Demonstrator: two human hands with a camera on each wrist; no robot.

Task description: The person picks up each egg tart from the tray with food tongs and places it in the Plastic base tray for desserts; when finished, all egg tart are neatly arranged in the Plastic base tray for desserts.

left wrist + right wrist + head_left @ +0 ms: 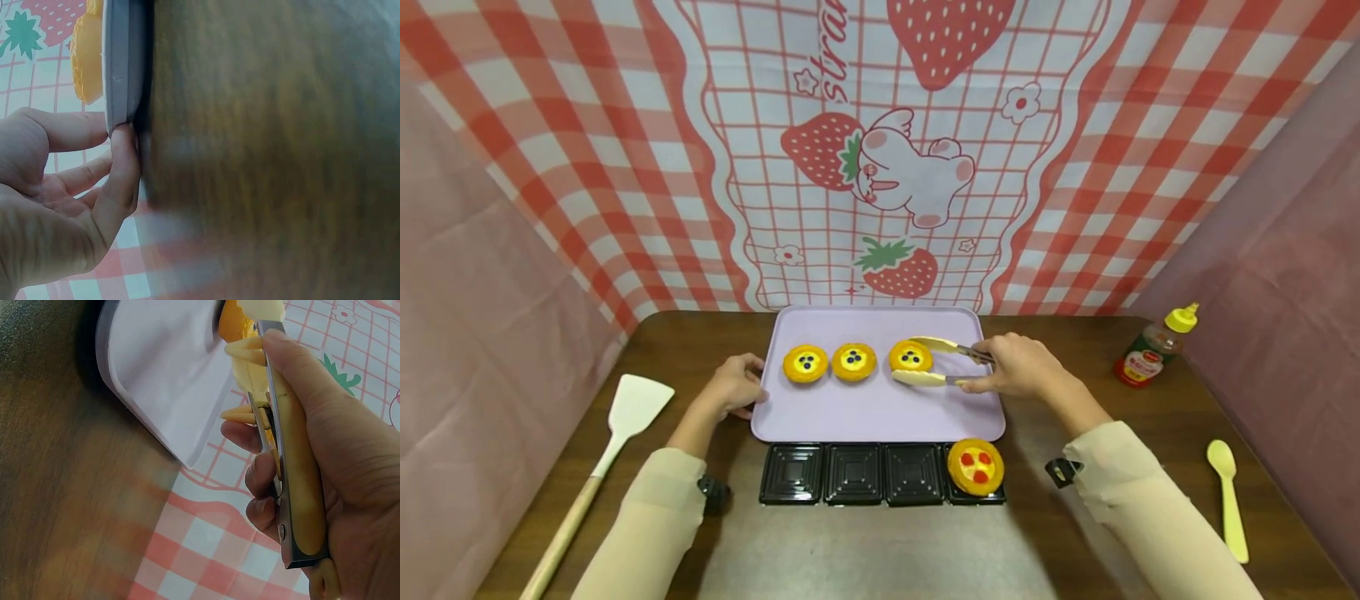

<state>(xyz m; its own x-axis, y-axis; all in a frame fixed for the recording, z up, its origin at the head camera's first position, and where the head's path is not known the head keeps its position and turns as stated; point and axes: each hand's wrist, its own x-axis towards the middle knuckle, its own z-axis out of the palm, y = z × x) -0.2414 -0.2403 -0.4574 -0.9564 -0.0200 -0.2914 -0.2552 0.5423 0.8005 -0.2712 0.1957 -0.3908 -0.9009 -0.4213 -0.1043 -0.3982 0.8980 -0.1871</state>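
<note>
My left hand pinches the left edge of the lilac tray, thumb and fingers at its rim in the left wrist view. In my right hand is a pair of tongs, cream-tipped with metal arms. The tong tips stand spread on either side of a blueberry tart, one tip behind it and one in front. Two more blueberry tarts, one at the left and one beside it, sit on the tray. The right wrist view shows my fingers wrapped round the tongs' handle.
Before the tray lies a row of black square holders; the rightmost carries a strawberry tart. A white spatula lies at the left. A sauce bottle and a yellow spoon are at the right. A checked cloth hangs behind.
</note>
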